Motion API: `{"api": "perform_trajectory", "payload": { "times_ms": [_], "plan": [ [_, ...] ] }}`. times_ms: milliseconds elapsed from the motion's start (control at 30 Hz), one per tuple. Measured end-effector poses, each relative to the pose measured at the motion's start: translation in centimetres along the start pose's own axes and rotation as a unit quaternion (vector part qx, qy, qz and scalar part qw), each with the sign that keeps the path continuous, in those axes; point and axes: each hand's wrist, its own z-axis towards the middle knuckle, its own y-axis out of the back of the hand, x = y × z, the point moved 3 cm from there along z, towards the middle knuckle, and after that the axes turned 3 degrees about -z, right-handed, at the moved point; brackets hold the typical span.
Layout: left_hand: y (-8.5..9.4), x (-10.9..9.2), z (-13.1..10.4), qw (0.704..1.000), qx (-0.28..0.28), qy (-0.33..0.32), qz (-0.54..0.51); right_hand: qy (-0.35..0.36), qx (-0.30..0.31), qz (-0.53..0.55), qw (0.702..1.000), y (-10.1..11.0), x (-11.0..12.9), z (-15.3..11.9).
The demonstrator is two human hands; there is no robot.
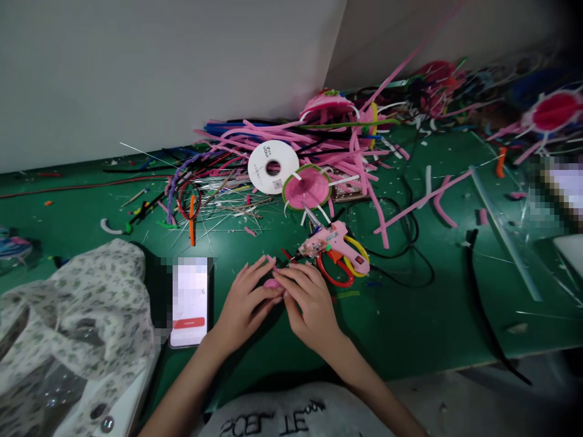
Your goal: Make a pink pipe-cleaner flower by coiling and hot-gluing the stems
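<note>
A pink pipe cleaner (272, 283), partly curled into a small coil, is pinched between my hands near the table's front. My left hand (250, 294) grips it from the left with the thumb and fingertips. From the right, the fingers of my right hand (310, 295) close on the same piece, and the fingertips of both hands almost meet. Much of the coil is hidden behind the fingers. Just beyond my right hand lies a pink glue gun (344, 243), resting over scissors (324, 273) with red and yellow handles.
A phone (189, 303) lies left of my hands, beside a patterned cloth (82, 291). Behind are a white spool (262, 161), a pink coiled disc with green rim (307, 187) and a heap of pipe cleaners (246, 130). A black cable (412, 243) loops at right.
</note>
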Motion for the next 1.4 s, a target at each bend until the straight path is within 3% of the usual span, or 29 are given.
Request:
{"api": "perform_trajectory", "payload": {
  "times_ms": [167, 567, 800, 1000, 1233, 1400],
  "plan": [
    [-0.2, 0.4, 0.0, 1.000, 0.021, 0.011, -0.004, 0.005, 0.010, -0.017, 1.000, 0.3, 0.2, 0.4],
    [0.3, 0.2, 0.2, 0.999, -0.002, -0.007, 0.038, 0.038, 0.017, -0.091, 0.995, 0.5, 0.2, 0.5],
    [1.3, -0.4, 0.0, 0.999, 0.000, 0.010, 0.052, 0.099, 0.056, -0.112, 0.987, 1.7, 0.5, 0.6],
    [1.4, -1.2, -0.8, 0.997, -0.026, 0.004, 0.079, 0.171, 0.067, -0.166, 0.969, 1.3, -0.3, 0.8],
    [0.5, -1.1, -1.5, 0.982, -0.061, 0.003, 0.178, 0.234, 0.077, -0.189, 0.950, 1.4, -0.7, 1.1],
    [1.0, -1.7, -1.1, 0.972, -0.034, -0.018, 0.232, 0.236, 0.071, -0.187, 0.951, 1.4, -0.8, 0.9]
  ]
}}
